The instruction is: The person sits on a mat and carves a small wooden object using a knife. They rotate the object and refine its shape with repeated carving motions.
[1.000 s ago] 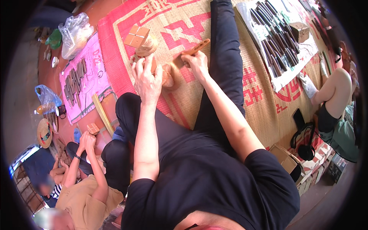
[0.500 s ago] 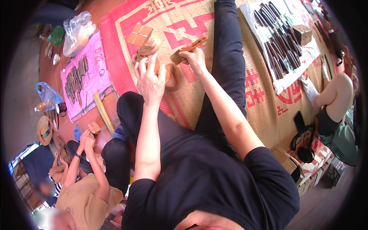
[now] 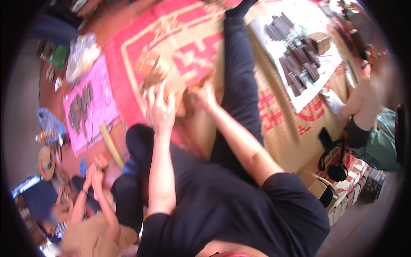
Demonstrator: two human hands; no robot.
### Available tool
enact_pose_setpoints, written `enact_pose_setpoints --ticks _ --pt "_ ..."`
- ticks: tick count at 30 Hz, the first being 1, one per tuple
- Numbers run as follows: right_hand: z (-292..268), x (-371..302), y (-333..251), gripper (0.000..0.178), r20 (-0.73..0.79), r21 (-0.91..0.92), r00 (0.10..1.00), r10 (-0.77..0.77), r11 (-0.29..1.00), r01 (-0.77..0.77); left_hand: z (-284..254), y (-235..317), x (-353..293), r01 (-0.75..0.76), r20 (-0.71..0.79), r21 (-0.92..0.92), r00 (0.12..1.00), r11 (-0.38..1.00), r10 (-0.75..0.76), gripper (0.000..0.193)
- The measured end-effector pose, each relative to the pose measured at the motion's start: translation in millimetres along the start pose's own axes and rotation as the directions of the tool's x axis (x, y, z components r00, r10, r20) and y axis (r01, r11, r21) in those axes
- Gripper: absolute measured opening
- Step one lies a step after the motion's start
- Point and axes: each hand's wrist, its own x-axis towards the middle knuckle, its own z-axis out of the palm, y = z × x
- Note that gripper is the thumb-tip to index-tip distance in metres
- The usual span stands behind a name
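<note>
My left hand [image 3: 160, 110] has its fingers curved over an orange-brown wooden block [image 3: 171, 89], thumb on the right side. To the right, my right hand [image 3: 204, 97] is closed on a flat brush with a wooden handle [image 3: 206, 79]. The brush head points down and left toward the block; blur hides whether it touches. A brown round piece [image 3: 186, 109] lies between and below the hands. Beyond my left hand, another wooden block [image 3: 146, 61] with pale crossing lines sits by a pale round piece [image 3: 162, 68].
The patterned mat [image 3: 274, 141] lies under my legs. Dark-handled tools [image 3: 295, 60] lie on a white sheet at right, others [image 3: 80, 105] on a pink sheet at left. A wooden bar [image 3: 112, 145] and co-worker's hands [image 3: 94, 175] are at lower left. Headphones [image 3: 337, 172] lie at right.
The whole view has shifted and blurred. My right hand has moved the brush nearer to my left hand and toward me. My left hand stays at the block.
</note>
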Motion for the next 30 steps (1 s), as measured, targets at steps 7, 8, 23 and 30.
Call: enact_pose_setpoints --ticks 7,8,23,30 --pt "-6.6 1.1 -5.5 0.019 -0.096 -0.041 0.995 -0.007 0.999 0.003 -2.9 1.2 -4.6 0.012 -0.033 0.023 0.999 1.000 -0.011 0.043" --pt "-6.2 4.9 -10.4 0.027 -0.110 -0.025 0.994 -0.011 1.000 0.008 -1.5 4.2 -4.2 0.014 -0.025 0.025 1.000 1.000 -0.014 0.042" --pt "-14.1 -28.7 -6.6 0.019 0.363 0.019 0.932 0.020 0.999 -0.029 -8.5 -11.6 -2.9 0.100 -0.042 -0.157 0.993 0.982 -0.108 0.040" --pt "-8.0 -12.1 -13.9 0.021 0.052 0.109 0.992 -0.116 0.988 0.110 -10.2 -15.6 -3.9 0.104 -0.081 -0.085 0.991 0.991 -0.111 0.038"
